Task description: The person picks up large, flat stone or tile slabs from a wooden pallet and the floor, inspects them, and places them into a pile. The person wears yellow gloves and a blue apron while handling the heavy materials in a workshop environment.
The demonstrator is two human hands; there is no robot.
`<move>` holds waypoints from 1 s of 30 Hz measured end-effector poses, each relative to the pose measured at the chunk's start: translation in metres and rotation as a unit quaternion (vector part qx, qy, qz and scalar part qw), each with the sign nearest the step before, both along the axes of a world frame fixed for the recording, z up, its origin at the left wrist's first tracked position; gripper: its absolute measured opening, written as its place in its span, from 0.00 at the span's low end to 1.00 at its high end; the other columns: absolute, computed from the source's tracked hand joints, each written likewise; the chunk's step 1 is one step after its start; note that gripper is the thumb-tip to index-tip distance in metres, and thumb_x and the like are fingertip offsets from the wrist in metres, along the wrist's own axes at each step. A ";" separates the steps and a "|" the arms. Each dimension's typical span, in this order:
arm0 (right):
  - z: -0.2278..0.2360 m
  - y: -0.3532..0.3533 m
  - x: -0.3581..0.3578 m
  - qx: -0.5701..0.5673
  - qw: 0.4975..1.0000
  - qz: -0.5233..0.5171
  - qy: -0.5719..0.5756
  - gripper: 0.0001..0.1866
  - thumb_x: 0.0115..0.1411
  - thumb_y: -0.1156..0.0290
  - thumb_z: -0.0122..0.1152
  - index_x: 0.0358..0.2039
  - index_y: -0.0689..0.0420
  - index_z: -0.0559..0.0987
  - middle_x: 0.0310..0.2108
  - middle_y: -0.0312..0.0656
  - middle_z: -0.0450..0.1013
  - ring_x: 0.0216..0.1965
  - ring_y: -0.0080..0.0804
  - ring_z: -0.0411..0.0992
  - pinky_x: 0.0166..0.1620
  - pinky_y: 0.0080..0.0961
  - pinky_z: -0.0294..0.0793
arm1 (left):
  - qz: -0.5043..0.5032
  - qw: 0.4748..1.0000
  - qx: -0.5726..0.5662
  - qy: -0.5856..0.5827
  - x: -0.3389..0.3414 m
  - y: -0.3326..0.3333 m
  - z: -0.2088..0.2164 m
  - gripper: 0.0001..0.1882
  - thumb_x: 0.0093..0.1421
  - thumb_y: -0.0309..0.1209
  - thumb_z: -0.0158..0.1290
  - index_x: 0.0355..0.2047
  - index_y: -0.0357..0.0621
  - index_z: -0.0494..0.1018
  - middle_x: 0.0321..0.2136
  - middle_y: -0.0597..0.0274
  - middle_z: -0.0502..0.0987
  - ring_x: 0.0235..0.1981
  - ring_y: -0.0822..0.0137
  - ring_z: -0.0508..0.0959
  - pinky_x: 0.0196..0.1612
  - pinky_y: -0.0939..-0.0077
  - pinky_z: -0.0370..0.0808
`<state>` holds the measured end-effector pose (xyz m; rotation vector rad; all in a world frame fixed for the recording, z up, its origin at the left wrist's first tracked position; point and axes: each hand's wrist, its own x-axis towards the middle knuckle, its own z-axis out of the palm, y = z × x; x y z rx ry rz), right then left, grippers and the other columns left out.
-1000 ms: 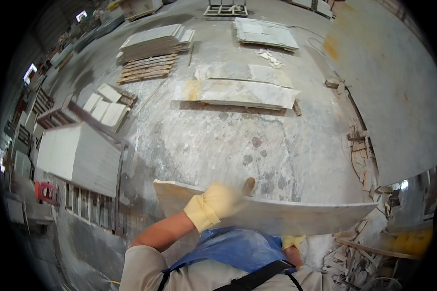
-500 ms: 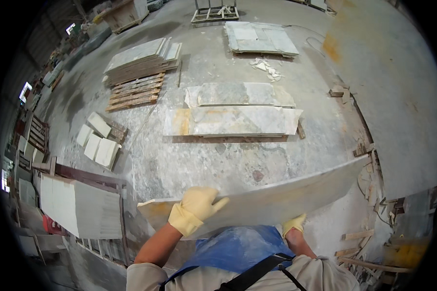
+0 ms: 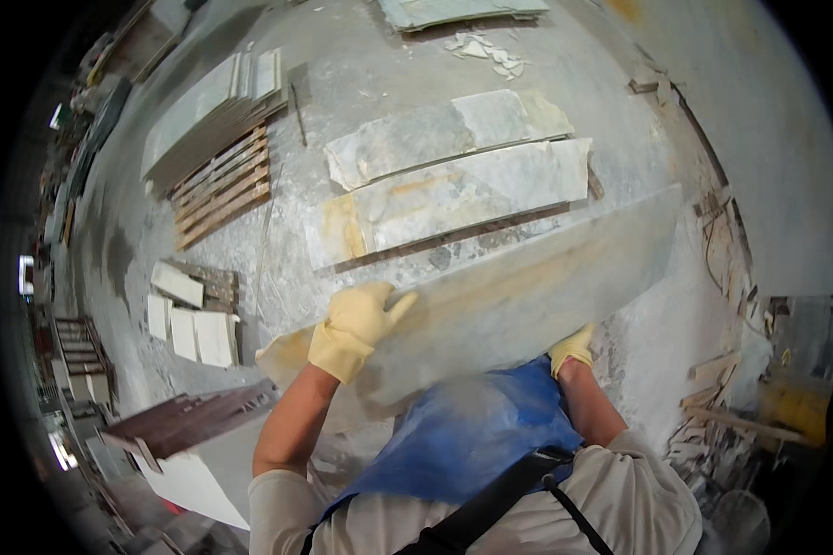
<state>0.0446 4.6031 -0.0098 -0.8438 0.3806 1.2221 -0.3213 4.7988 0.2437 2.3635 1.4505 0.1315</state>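
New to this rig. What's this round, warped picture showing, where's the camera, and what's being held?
The camera sits on a person's head and looks down, so the fisheye lens bends straight edges. No machine here: two gloved hands. The left hand lies on top of a long pale stone slab, carried tilted in front of a blue apron; the right hand grips it from underneath. Below is a dusty concrete floor with two more slabs lying on wooden battens, a wooden pallet and small pale tiles.
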 end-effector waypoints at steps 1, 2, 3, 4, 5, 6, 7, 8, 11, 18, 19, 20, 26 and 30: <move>0.000 0.017 -0.003 -0.009 1.000 -0.010 0.009 0.38 0.66 0.36 0.37 0.65 0.50 0.68 0.66 0.40 0.64 0.65 0.43 0.61 0.68 0.41 0.57 | 0.003 1.000 -0.005 -0.006 -0.003 0.020 -0.008 0.25 0.62 0.51 0.56 0.21 0.41 0.76 0.20 0.47 0.76 0.24 0.44 0.77 0.28 0.54 0.72; 0.000 0.034 -0.006 -0.041 0.999 -0.021 -0.012 0.38 0.66 0.36 0.38 0.65 0.50 0.68 0.66 0.39 0.65 0.65 0.44 0.61 0.68 0.42 0.58 | 0.004 1.000 -0.020 -0.001 -0.004 0.042 -0.014 0.25 0.62 0.51 0.56 0.21 0.41 0.77 0.20 0.47 0.77 0.24 0.44 0.77 0.29 0.54 0.72; 0.006 0.053 -0.012 -0.072 0.997 -0.023 -0.033 0.37 0.65 0.37 0.40 0.65 0.49 0.68 0.65 0.39 0.66 0.65 0.44 0.61 0.67 0.44 0.58 | 0.015 0.999 -0.035 0.004 -0.008 0.058 -0.017 0.25 0.62 0.51 0.56 0.21 0.41 0.77 0.21 0.46 0.77 0.24 0.44 0.77 0.29 0.54 0.72; 0.004 0.070 -0.017 -0.105 0.993 -0.027 -0.053 0.37 0.65 0.37 0.41 0.65 0.49 0.68 0.64 0.39 0.66 0.65 0.45 0.62 0.67 0.46 0.59 | 0.022 0.998 -0.052 0.010 -0.009 0.075 -0.024 0.25 0.62 0.51 0.56 0.22 0.41 0.77 0.21 0.46 0.77 0.24 0.44 0.77 0.29 0.54 0.72; -0.001 0.087 -0.020 -0.092 0.995 -0.025 -0.027 0.38 0.65 0.36 0.39 0.66 0.50 0.67 0.65 0.40 0.66 0.65 0.45 0.61 0.67 0.44 0.59 | 0.025 0.998 -0.063 0.016 -0.009 0.093 -0.028 0.25 0.62 0.51 0.56 0.22 0.41 0.78 0.21 0.46 0.77 0.25 0.44 0.77 0.29 0.54 0.72; -0.008 0.107 -0.020 -0.074 0.997 -0.022 0.000 0.39 0.66 0.36 0.37 0.66 0.51 0.67 0.66 0.41 0.65 0.65 0.45 0.61 0.68 0.42 0.59 | 0.031 0.997 -0.070 0.021 -0.008 0.111 -0.032 0.25 0.62 0.51 0.56 0.23 0.41 0.78 0.22 0.46 0.77 0.25 0.44 0.77 0.30 0.54 0.73; -0.012 0.128 -0.022 -0.061 0.997 -0.027 0.025 0.40 0.66 0.35 0.36 0.67 0.52 0.66 0.66 0.42 0.64 0.66 0.44 0.61 0.68 0.41 0.59 | 0.028 0.996 -0.081 0.027 -0.003 0.134 -0.040 0.25 0.62 0.52 0.56 0.23 0.41 0.78 0.22 0.45 0.77 0.25 0.44 0.77 0.30 0.54 0.73; -0.017 0.149 -0.026 -0.085 0.995 -0.044 0.035 0.40 0.66 0.35 0.35 0.67 0.52 0.66 0.66 0.42 0.64 0.65 0.45 0.61 0.68 0.41 0.59 | 0.029 0.995 -0.090 0.038 0.002 0.157 -0.047 0.25 0.62 0.52 0.56 0.23 0.41 0.78 0.22 0.46 0.77 0.25 0.44 0.77 0.30 0.54 0.73; -0.043 0.215 -0.027 -0.115 0.989 -0.071 0.053 0.39 0.67 0.36 0.35 0.67 0.52 0.66 0.66 0.41 0.65 0.65 0.45 0.62 0.67 0.42 0.59 | 0.033 0.993 -0.092 0.070 0.021 0.222 -0.071 0.25 0.62 0.52 0.55 0.22 0.41 0.78 0.22 0.46 0.77 0.25 0.44 0.77 0.30 0.55 0.73; -0.155 0.312 -0.017 -0.178 0.979 -0.090 0.052 0.38 0.67 0.38 0.37 0.66 0.52 0.67 0.65 0.42 0.66 0.64 0.45 0.64 0.67 0.43 0.61 | 0.033 0.983 -0.127 0.130 0.054 0.346 -0.163 0.27 0.63 0.53 0.54 0.21 0.42 0.78 0.22 0.46 0.78 0.26 0.44 0.79 0.31 0.54 0.74; -0.163 0.326 -0.013 -0.183 0.977 -0.092 0.050 0.37 0.67 0.38 0.37 0.66 0.52 0.67 0.65 0.42 0.66 0.64 0.45 0.63 0.67 0.43 0.60 | 0.038 0.981 -0.140 0.132 0.054 0.359 -0.182 0.27 0.63 0.54 0.54 0.22 0.42 0.78 0.22 0.46 0.78 0.26 0.44 0.79 0.31 0.54 0.74; -0.179 0.334 -0.008 -0.198 0.975 -0.087 0.051 0.38 0.67 0.38 0.37 0.66 0.52 0.66 0.66 0.42 0.65 0.64 0.46 0.63 0.67 0.43 0.60 | 0.045 0.979 -0.153 0.130 0.053 0.370 -0.203 0.27 0.63 0.54 0.54 0.22 0.42 0.79 0.22 0.46 0.78 0.26 0.45 0.79 0.31 0.55 0.74; -0.273 0.392 0.013 -0.245 0.966 -0.060 0.059 0.42 0.68 0.34 0.33 0.70 0.53 0.61 0.69 0.43 0.61 0.67 0.45 0.60 0.69 0.41 0.57 | 0.074 0.968 -0.206 0.126 0.061 0.441 -0.349 0.28 0.62 0.56 0.54 0.24 0.41 0.80 0.21 0.46 0.78 0.26 0.45 0.79 0.33 0.56 0.74; -0.342 0.408 0.020 -0.272 0.959 -0.070 0.031 0.42 0.68 0.35 0.33 0.70 0.55 0.60 0.69 0.42 0.60 0.67 0.44 0.59 0.69 0.40 0.57 | 0.077 0.960 -0.234 0.135 0.064 0.481 -0.431 0.29 0.62 0.57 0.54 0.25 0.40 0.81 0.22 0.45 0.78 0.26 0.45 0.78 0.33 0.56 0.73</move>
